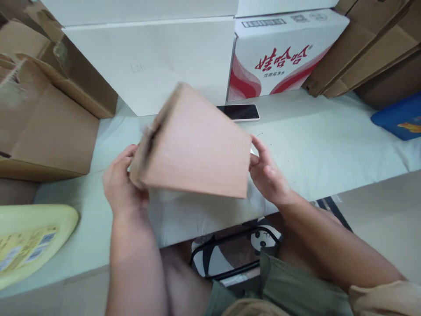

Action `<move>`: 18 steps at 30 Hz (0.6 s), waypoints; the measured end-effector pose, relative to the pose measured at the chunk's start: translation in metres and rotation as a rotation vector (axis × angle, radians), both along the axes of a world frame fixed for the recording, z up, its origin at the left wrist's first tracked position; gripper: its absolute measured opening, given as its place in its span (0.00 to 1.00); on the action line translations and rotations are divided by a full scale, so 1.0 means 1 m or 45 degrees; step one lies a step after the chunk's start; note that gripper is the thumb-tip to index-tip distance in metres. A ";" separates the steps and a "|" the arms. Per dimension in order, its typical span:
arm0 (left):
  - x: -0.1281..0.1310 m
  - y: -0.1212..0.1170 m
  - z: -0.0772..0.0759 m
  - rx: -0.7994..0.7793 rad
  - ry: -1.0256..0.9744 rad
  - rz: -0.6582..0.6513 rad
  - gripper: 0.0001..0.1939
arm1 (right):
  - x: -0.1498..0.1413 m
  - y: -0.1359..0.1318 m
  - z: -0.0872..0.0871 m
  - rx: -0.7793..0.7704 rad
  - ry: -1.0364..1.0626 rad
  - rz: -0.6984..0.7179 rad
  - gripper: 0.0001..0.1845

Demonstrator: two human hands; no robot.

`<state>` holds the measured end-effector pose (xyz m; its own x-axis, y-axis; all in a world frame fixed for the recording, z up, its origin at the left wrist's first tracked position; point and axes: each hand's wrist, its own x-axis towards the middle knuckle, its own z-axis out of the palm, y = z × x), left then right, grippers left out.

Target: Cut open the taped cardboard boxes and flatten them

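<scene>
A plain brown cardboard box (197, 149) is held up in front of me, tilted above the pale cloth-covered surface (329, 145). My left hand (125, 182) grips its left end, where a worn, dark-gapped edge shows blurred. At the opposite end, my right hand (268, 171) holds the box by its right side, some fingertips hidden behind it. Behind the box lies a phone (243, 112) with a dark screen, partly covered by it. What is inside the box cannot be seen.
White cartons (158, 66) stand along the back, one with red print (279, 61). Brown cardboard boxes (55, 118) crowd the left, and folded cardboard (368, 48) leans at the right. A yellow-green container (36, 241) sits at left front, a blue item (399, 116) at far right.
</scene>
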<state>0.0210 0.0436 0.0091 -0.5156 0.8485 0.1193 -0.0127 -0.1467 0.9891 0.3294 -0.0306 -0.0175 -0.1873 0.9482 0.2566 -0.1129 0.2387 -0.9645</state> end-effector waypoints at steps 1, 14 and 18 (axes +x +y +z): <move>0.001 -0.002 -0.002 -0.127 -0.084 -0.059 0.16 | 0.000 -0.002 0.002 0.084 -0.047 -0.002 0.36; 0.015 -0.033 0.006 -1.233 0.141 -1.523 0.47 | 0.007 -0.006 0.019 0.394 -0.346 -0.176 0.22; 0.011 -0.020 0.000 -0.986 0.367 -1.128 0.34 | 0.007 -0.006 0.020 0.392 -0.410 -0.178 0.20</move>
<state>0.0319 0.0237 0.0090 0.2423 0.7912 -0.5615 0.4263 0.4331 0.7942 0.3368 -0.0370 0.0025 -0.1795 0.8588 0.4798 0.2340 0.5110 -0.8272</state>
